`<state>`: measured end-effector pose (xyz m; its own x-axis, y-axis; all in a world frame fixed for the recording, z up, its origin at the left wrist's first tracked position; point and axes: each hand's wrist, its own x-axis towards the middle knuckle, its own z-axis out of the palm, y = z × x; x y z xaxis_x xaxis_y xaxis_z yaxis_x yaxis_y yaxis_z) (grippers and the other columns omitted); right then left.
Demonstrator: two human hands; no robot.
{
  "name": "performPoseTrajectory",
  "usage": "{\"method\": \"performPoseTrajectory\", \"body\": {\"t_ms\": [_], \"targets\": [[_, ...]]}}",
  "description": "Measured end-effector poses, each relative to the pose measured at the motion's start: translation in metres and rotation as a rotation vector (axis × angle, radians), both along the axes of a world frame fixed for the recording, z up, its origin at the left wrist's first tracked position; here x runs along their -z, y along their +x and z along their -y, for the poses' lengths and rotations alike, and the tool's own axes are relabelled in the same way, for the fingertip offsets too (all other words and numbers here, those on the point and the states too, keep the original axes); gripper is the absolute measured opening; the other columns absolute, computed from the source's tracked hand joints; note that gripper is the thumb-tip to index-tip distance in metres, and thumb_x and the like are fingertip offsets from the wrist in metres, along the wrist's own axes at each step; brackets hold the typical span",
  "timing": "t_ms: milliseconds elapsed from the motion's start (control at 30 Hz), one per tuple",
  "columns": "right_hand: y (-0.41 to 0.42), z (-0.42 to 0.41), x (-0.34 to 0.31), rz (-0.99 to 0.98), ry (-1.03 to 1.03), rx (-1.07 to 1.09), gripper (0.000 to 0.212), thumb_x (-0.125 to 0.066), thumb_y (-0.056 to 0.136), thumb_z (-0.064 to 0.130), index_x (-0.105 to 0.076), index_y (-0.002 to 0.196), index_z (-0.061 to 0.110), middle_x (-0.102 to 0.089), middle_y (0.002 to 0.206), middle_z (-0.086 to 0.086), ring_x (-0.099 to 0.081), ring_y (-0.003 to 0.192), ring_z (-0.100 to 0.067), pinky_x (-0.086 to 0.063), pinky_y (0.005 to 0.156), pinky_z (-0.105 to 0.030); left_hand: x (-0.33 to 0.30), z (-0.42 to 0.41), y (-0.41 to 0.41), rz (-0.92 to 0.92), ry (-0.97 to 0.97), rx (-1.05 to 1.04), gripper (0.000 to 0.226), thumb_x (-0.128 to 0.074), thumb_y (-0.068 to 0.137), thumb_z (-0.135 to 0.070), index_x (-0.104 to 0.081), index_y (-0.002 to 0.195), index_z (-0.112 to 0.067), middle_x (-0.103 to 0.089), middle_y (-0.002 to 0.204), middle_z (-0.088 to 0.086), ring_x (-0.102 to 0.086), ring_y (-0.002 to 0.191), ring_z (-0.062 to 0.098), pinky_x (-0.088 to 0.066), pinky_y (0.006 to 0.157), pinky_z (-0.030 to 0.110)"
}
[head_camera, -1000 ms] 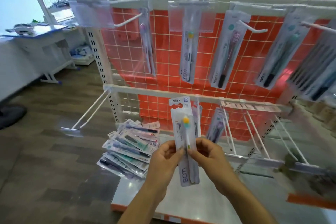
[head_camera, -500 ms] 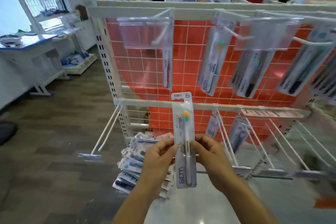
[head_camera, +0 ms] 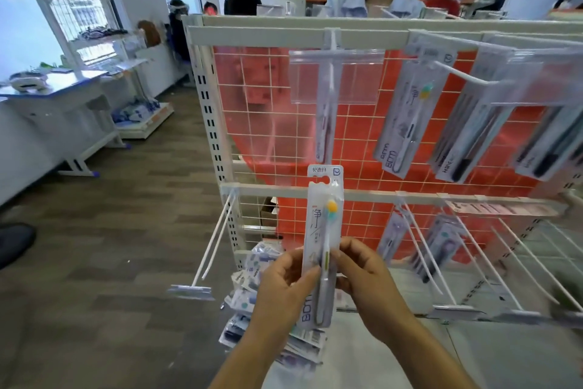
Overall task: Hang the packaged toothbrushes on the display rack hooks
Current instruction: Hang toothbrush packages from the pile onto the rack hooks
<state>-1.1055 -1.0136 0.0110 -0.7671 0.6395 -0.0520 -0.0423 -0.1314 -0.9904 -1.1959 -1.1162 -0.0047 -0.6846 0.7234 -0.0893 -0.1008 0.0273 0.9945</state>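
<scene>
Roughly midway, I'd say. Both hands are gripping one clear-and-white carded toothbrush pack with a yellow-and-teal brush head upright, left hand pinching its left edge, right hand on its right edge. Above the grip, several similar packs already hang from the white wire hooks of the red-backed display rack (I can't get an exact count). Below the left-hand grip sits a loose pile of unhung packs on the rack's base shelf. The long white hooks left and right of the grip look bare.
</scene>
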Motion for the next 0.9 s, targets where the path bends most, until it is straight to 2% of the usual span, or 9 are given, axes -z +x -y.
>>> {"method": "performPoseTrajectory", "body": {"t_ms": [67, 167, 367, 467, 567, 700, 800, 900], "targets": [[0.000, 0.001, 0.000, -0.015, 0.002, 0.015, 0.021, -0.050, 0.094, 0.019, -0.065, 0.101, 0.006, -0.072, 0.094, -0.007, -0.070, 0.090, -0.024, -0.059, 0.075, -0.034, 0.002, -0.001, 0.000, -0.006, -0.012, -0.007, 0.025, -0.067, 0.086, -0.020, -0.062, 0.111, -0.022, -0.073, 0.099, -0.004, -0.070, 0.092, 0.011, -0.059, 0.082, 0.033], [0.006, -0.002, 0.001, -0.038, -0.009, 0.064, 0.022, -0.052, 0.092, 0.022, -0.065, 0.100, 0.006, -0.071, 0.092, -0.007, -0.070, 0.089, -0.025, -0.059, 0.074, -0.033, 0.005, -0.004, 0.006, -0.004, -0.014, 0.040, 0.028, -0.069, 0.084, -0.019, -0.059, 0.109, -0.026, -0.071, 0.101, -0.005, -0.069, 0.093, 0.008, -0.058, 0.078, 0.026], [0.036, -0.014, 0.004, -0.062, -0.084, 0.151, 0.019, -0.051, 0.093, 0.020, -0.064, 0.102, 0.008, -0.072, 0.094, -0.007, -0.070, 0.091, -0.025, -0.058, 0.080, -0.038, 0.013, -0.016, 0.037, -0.018, -0.083, 0.150, 0.023, -0.072, 0.083, -0.014, -0.062, 0.099, -0.027, -0.071, 0.096, 0.006, -0.068, 0.090, 0.021, -0.059, 0.078, 0.034], [0.058, -0.019, 0.006, -0.037, -0.019, 0.155, 0.016, -0.055, 0.092, 0.017, -0.064, 0.104, 0.011, -0.072, 0.096, -0.002, -0.070, 0.093, -0.020, -0.058, 0.078, -0.031, 0.016, -0.027, 0.054, 0.020, -0.113, 0.160, 0.024, -0.070, 0.084, -0.008, -0.063, 0.097, -0.027, -0.073, 0.094, 0.001, -0.070, 0.091, 0.020, -0.058, 0.083, 0.040], [0.084, -0.024, 0.008, 0.000, 0.045, 0.157, 0.015, -0.060, 0.090, 0.009, -0.065, 0.102, 0.015, -0.072, 0.094, 0.003, -0.069, 0.090, -0.012, -0.056, 0.073, -0.022, 0.019, -0.037, 0.076, 0.022, -0.123, 0.180, 0.027, -0.070, 0.083, -0.003, -0.064, 0.097, -0.026, -0.074, 0.094, 0.002, -0.070, 0.092, 0.022, -0.058, 0.082, 0.039], [0.125, -0.032, 0.010, 0.033, 0.102, 0.165, 0.021, -0.062, 0.086, -0.002, -0.066, 0.100, 0.013, -0.072, 0.093, 0.000, -0.069, 0.090, -0.015, -0.057, 0.075, -0.028, 0.024, -0.051, 0.110, 0.008, -0.123, 0.261, 0.034, -0.071, 0.079, 0.002, -0.065, 0.104, -0.021, -0.075, 0.094, 0.003, -0.072, 0.090, 0.019, -0.059, 0.075, 0.030], [0.160, -0.043, 0.015, 0.069, 0.102, 0.177, 0.019, -0.061, 0.086, -0.005, -0.067, 0.095, 0.010, -0.070, 0.089, -0.008, -0.069, 0.088, -0.022, -0.058, 0.076, -0.035, 0.028, -0.063, 0.140, -0.010, -0.134, 0.319, 0.030, -0.070, 0.081, 0.003, -0.067, 0.103, -0.017, -0.076, 0.091, 0.004, -0.072, 0.086, 0.018, -0.056, 0.069, 0.023], [0.195, -0.056, 0.021, 0.075, 0.080, 0.195, 0.018, -0.059, 0.086, -0.009, -0.065, 0.093, 0.006, -0.068, 0.088, -0.015, -0.068, 0.086, -0.025, -0.058, 0.075, -0.035, 0.032, -0.078, 0.171, -0.052, -0.165, 0.333, 0.019, -0.070, 0.083, -0.005, -0.070, 0.095, -0.020, -0.076, 0.086, 0.001, -0.072, 0.083, 0.016, -0.058, 0.070, 0.026]]}}
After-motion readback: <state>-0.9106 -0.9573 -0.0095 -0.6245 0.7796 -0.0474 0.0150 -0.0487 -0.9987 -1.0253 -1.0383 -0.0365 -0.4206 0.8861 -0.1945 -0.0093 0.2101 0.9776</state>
